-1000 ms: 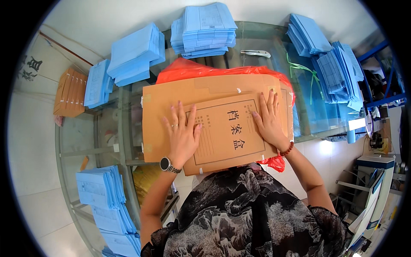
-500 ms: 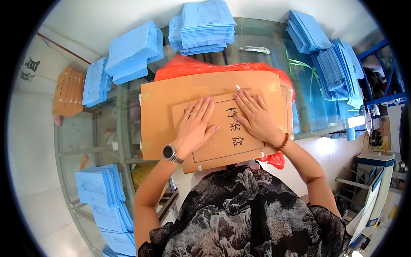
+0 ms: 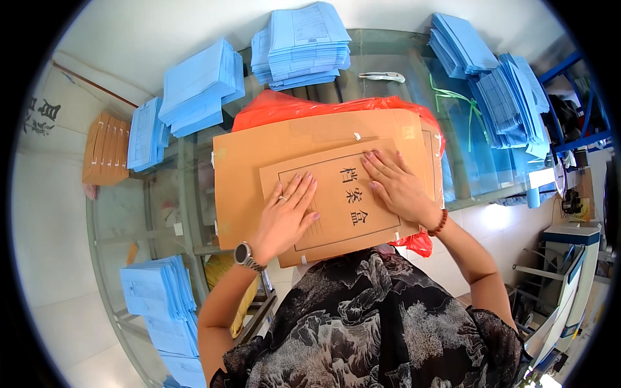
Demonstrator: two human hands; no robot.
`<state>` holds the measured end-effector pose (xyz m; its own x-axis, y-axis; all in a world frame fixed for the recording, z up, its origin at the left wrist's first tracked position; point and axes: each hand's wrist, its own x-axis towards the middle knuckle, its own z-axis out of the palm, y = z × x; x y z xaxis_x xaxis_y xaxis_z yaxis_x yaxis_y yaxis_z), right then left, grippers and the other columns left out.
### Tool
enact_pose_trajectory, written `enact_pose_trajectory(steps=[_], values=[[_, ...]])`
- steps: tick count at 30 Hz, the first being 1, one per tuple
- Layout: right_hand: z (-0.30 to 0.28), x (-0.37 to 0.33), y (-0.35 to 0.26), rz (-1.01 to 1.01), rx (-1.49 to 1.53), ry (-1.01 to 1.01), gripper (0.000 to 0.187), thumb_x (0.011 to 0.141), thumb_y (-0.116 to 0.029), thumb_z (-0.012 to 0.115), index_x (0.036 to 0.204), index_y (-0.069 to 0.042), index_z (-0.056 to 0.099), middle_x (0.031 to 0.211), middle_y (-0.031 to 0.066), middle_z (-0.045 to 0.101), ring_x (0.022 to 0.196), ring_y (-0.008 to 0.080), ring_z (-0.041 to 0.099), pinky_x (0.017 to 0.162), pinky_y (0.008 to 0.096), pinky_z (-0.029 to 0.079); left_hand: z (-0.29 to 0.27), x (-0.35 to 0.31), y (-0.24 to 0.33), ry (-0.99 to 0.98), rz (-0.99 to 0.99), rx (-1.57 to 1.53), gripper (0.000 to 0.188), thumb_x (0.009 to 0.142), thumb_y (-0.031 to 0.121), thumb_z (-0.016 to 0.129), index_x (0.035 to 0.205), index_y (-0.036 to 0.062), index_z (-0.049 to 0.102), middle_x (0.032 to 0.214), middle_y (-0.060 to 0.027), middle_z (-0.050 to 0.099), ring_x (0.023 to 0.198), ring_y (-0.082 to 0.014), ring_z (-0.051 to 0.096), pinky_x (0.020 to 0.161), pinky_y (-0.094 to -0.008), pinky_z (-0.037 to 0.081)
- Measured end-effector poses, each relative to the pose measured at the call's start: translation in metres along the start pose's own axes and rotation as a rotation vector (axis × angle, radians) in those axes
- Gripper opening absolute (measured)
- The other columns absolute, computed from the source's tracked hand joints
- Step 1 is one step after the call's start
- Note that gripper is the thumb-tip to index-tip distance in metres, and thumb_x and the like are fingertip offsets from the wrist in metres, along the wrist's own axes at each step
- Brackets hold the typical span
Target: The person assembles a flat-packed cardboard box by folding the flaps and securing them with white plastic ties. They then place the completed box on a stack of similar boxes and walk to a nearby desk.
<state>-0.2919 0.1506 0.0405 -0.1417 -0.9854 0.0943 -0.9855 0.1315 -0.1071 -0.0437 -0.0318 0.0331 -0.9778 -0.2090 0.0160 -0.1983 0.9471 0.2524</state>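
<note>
The left hand (image 3: 282, 223) and right hand (image 3: 402, 192) lie flat, fingers outstretched, gripping nothing; the file box (image 3: 336, 216) is under the fingers, cardboard (image 3: 242, 165) beneath, red plastic (image 3: 278, 111) beyond the fingertips.

From afar I make out three large black characters (image 3: 352, 194) on the brown box cover (image 3: 333, 199), black lettering (image 3: 48, 110) on the pale wall (image 3: 84, 98), and (too small for me) print on a blue stack (image 3: 309, 29).

The glass-topped counter (image 3: 388, 52) bears stacks of blue folders (image 3: 301, 48) along its far edge, brown boxes (image 3: 107, 149) at left, a white cutter (image 3: 381, 77) and red plastic (image 3: 284, 111).
</note>
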Motion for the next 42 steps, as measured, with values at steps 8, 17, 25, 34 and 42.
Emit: enact_pose_trajectory(steps=[8,17,25,34,42], values=[[-0.001,-0.008,0.006,0.014,-0.022,0.021,0.048,0.105,-0.032,0.042,0.149,-0.014,0.046,0.156,0.0021,0.043,0.146,0.0210,0.035,0.121,0.0569,0.014,-0.002,0.002,0.003,0.015,-0.004,-0.035,0.066,0.100,0.035,0.054,0.156,0.0083,0.031,0.162,-0.0088,0.032,0.150,-0.0271,0.028,0.122,-0.0455,0.021],[0.002,-0.083,0.034,0.571,0.695,0.324,0.052,0.109,-0.035,0.036,0.141,0.002,0.052,0.144,0.0189,0.054,0.139,0.0275,0.047,0.119,0.0460,0.025,-0.005,-0.014,-0.029,0.138,-0.146,-0.152,0.069,0.097,0.036,0.061,0.154,0.0070,0.035,0.160,-0.0107,0.034,0.149,-0.0285,0.029,0.121,-0.0583,0.012],[0.019,-0.152,-0.011,1.078,1.065,0.409,0.074,0.107,-0.052,0.032,0.083,0.005,0.072,0.068,0.0104,0.068,0.058,0.0161,0.063,0.058,0.0288,0.050,-0.016,0.053,-0.058,0.073,-0.115,-0.315,0.070,0.089,0.045,0.071,0.140,-0.0002,0.052,0.136,-0.0217,0.058,0.126,-0.0379,0.054,0.107,-0.0455,0.041],[0.044,-0.124,-0.093,0.840,1.980,-0.240,0.069,0.105,-0.054,0.040,0.145,0.002,0.040,0.113,0.0144,0.066,0.096,0.0181,0.067,0.072,0.0317,0.060,-0.021,0.147,-0.053,-0.484,-0.120,-0.447,0.073,0.085,0.056,0.073,0.125,-0.0033,0.059,0.113,-0.0225,0.065,0.111,-0.0362,0.061,0.097,-0.0420,0.048],[0.054,-0.090,-0.121,0.912,1.981,-0.017,0.073,0.088,-0.061,0.067,0.123,0.003,0.058,0.100,0.0066,0.066,0.087,0.0128,0.069,0.077,0.0261,0.057,-0.011,0.141,-0.030,-0.358,0.009,-0.493,0.084,0.083,0.060,0.073,0.137,-0.0012,0.051,0.133,-0.0252,0.057,0.125,-0.0341,0.054,0.103,-0.0433,0.044]])
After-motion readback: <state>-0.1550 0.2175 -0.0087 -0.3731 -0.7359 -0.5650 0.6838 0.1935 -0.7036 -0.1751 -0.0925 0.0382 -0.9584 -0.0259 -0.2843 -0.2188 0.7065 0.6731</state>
